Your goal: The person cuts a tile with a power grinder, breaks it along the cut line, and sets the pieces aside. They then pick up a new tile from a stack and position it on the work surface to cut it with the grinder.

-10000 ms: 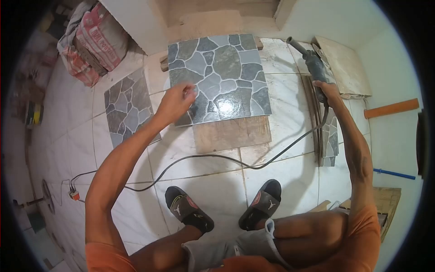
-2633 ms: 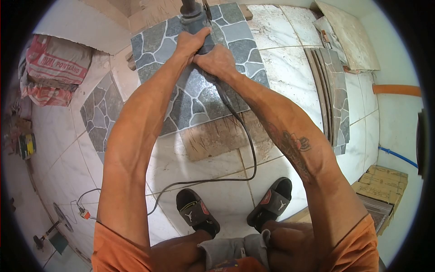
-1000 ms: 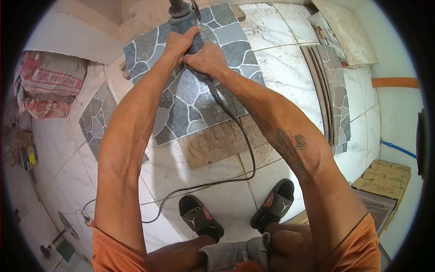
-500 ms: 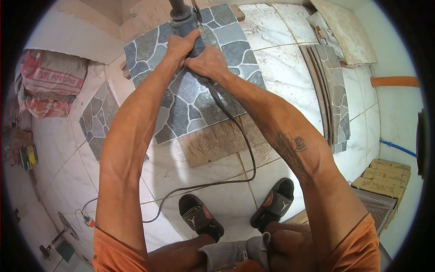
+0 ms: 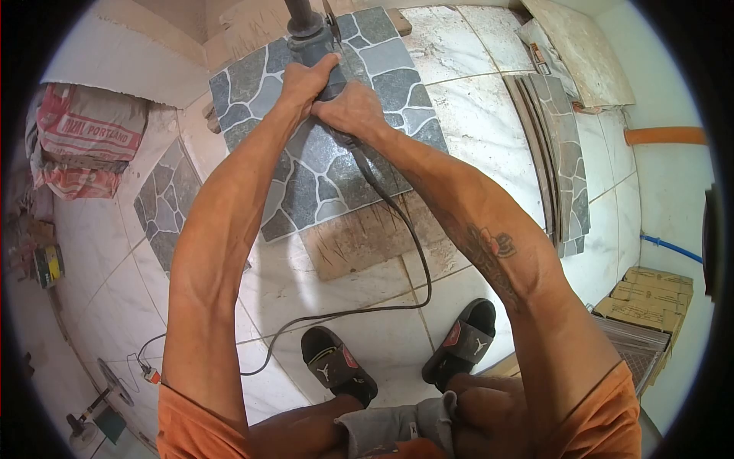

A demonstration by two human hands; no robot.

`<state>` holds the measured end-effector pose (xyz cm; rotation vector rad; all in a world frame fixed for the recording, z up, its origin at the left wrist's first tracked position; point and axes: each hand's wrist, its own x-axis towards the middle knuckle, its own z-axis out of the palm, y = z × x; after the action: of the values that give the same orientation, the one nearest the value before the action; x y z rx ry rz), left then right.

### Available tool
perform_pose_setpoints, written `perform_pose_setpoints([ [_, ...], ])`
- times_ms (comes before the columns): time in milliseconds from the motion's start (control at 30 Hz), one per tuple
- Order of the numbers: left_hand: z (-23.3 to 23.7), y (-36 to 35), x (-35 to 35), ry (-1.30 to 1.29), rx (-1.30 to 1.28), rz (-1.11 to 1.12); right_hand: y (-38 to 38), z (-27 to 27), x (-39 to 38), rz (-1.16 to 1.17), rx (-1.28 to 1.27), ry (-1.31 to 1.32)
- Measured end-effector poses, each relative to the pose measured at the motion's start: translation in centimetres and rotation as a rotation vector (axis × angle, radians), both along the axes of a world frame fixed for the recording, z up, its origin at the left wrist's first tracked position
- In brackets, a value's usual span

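Note:
Both hands are wrapped round the dark body of an angle grinder (image 5: pixel 312 47) near the top of the view. My left hand (image 5: pixel 307 79) grips its left side, and my right hand (image 5: pixel 352 107) holds the rear part from the right. The grinder's thin disc (image 5: pixel 332 21) stands on edge over a grey stone-patterned tile (image 5: pixel 306 183); whether it touches the tile I cannot tell. Under the tile's near edge lies a scored wooden board (image 5: pixel 355 241). A black cable (image 5: pixel 413 229) runs from the grinder down across the floor.
Stacked tiles (image 5: pixel 566 161) lean at the right, near an orange pipe (image 5: pixel 665 136) and cardboard boxes (image 5: pixel 646 298). At the left are another patterned tile (image 5: pixel 164 195) and a cement bag (image 5: pixel 92 130). A fan (image 5: pixel 115 381) stands lower left. My sandalled feet are below.
The grinder and both hands have shifted very slightly; the grip is the same. The rest looks unchanged.

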<state>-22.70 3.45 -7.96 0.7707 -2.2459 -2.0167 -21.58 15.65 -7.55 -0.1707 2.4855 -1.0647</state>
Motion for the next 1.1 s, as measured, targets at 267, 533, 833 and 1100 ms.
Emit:
perform_pose_setpoints([
  [267, -0.7, -0.2, 0.1, 0.01, -0.002, -0.007, 0.1, -0.7, 0.2, 0.008, -0.008, -0.006],
  [533, -0.9, 0.1, 0.4, 0.013, 0.03, 0.007, 0.3, -0.3, 0.7, 0.011, 0.019, -0.015],
  [833, -0.3, 0.7, 1.2, -0.001, -0.004, 0.015, 0.6, -0.3, 1.2, 0.009, 0.036, -0.009],
  [1100, -0.9, 0.9, 1.6, 0.027, 0.047, 0.009, 1.4, 0.3, 2.0, 0.02, 0.014, 0.0],
])
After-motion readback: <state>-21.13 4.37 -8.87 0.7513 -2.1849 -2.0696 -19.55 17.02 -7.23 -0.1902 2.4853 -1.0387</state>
